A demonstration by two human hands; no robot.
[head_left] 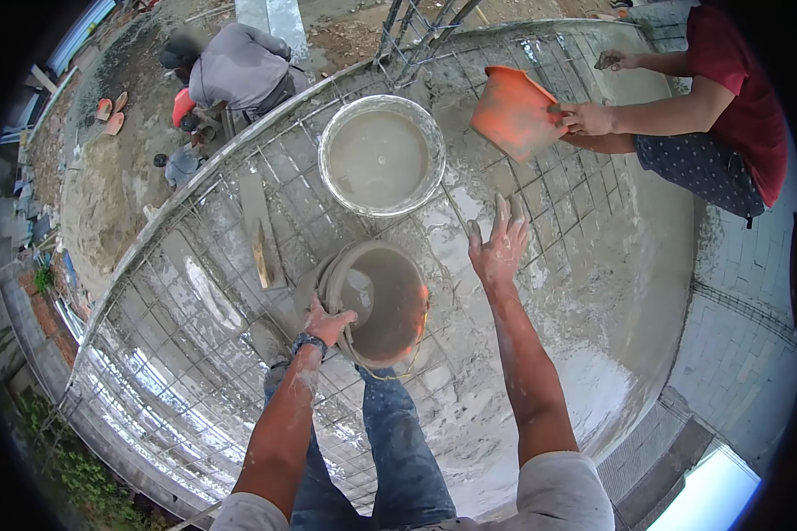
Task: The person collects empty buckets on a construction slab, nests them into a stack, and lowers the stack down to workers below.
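My left hand [329,322] grips the left rim of a cement-smeared bucket [383,305], which looks empty apart from a little wet residue and has a wire handle hanging at its near side. Another bucket seems nested with it or just behind it. My right hand [502,243] is raised over the wet concrete with its fingers spread, holding nothing. Ahead stands a round tub [382,157] filled with grey, watery slurry. At the upper right, a co-worker's hand holds an orange bucket [515,113] tilted on its side.
Steel mesh [186,292] lies over the wet concrete slab. A wooden board [259,232] rests left of the tub. The co-worker in a red shirt [742,88] crouches at right. Other people [239,71] work below the slab's curved edge. Upright rebar [416,35] stands at the top.
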